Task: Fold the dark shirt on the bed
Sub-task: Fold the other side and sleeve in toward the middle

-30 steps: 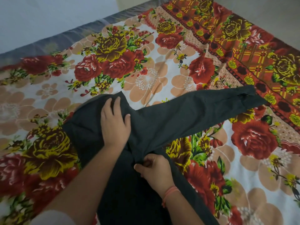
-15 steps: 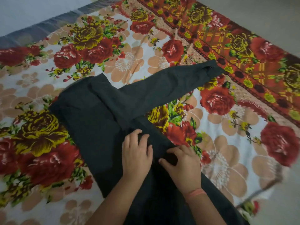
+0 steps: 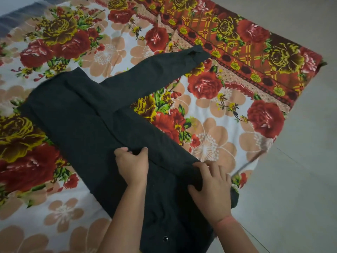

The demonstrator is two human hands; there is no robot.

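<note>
- currently the dark shirt (image 3: 87,125) lies flat on the bed (image 3: 60,212), running from the far left toward the near edge, over a flowered sheet (image 3: 209,143) of red, yellow and peach blooms.
- one long sleeve (image 3: 149,73) stretches away to the far right, and its cuff (image 3: 197,53) rests at the sheet's red patterned border.
- left hand (image 3: 132,166): its grip is closed on a raised fold of the shirt near the middle of the body, fingers curled into the cloth.
- right hand (image 3: 212,187): its grip pinches the shirt's right edge, thumb on the near side and fingers over the top, close to the bed's right side.
- an orange band (image 3: 226,220) circles the right wrist.
- a small round button (image 3: 165,238) shows on the shirt's near part, between the two forearms.
- pale floor (image 3: 295,189) lies to the right of the bed.
</note>
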